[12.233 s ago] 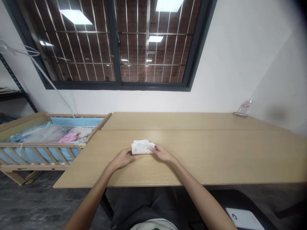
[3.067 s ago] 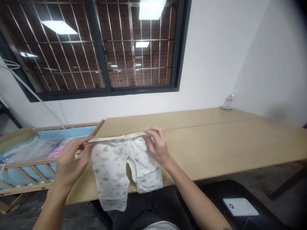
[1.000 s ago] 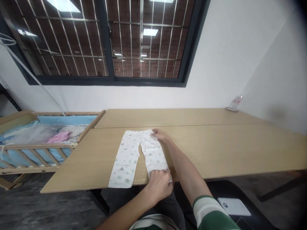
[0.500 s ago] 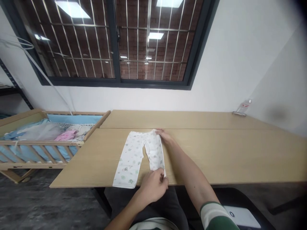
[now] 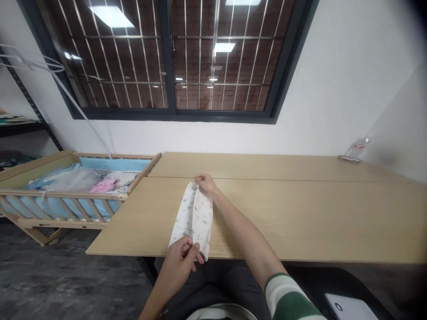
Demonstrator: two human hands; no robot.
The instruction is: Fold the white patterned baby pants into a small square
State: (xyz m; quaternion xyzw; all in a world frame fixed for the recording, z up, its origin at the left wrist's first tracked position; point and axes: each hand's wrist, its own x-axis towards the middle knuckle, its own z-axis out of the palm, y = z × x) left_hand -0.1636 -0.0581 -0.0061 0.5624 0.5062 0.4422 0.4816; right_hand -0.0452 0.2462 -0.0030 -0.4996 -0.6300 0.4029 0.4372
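Observation:
A pair of small white baby pants [image 5: 202, 218] with a sparse printed pattern lies on the wooden table, one leg lifted and turned over the other. At the waist end, my right hand [image 5: 206, 183] pinches the edge of the fabric. My left hand [image 5: 182, 257] is closed on the leg hem near the table's front edge, its thumb and fingers pinched together. Part of the lower leg is hidden behind my left hand.
The pale wooden table [image 5: 283, 213] spans the front, with a seam along it. A wooden crib [image 5: 113, 202] holding bedding stands at the left. A clear plastic item [image 5: 355, 151] sits at the back right. A white device [image 5: 350, 306] lies at lower right.
The pants were spread flat with both legs apart. Both hands have carried the right leg leftward over the other leg, keeping hold of waist and hem. The view has shifted slightly.

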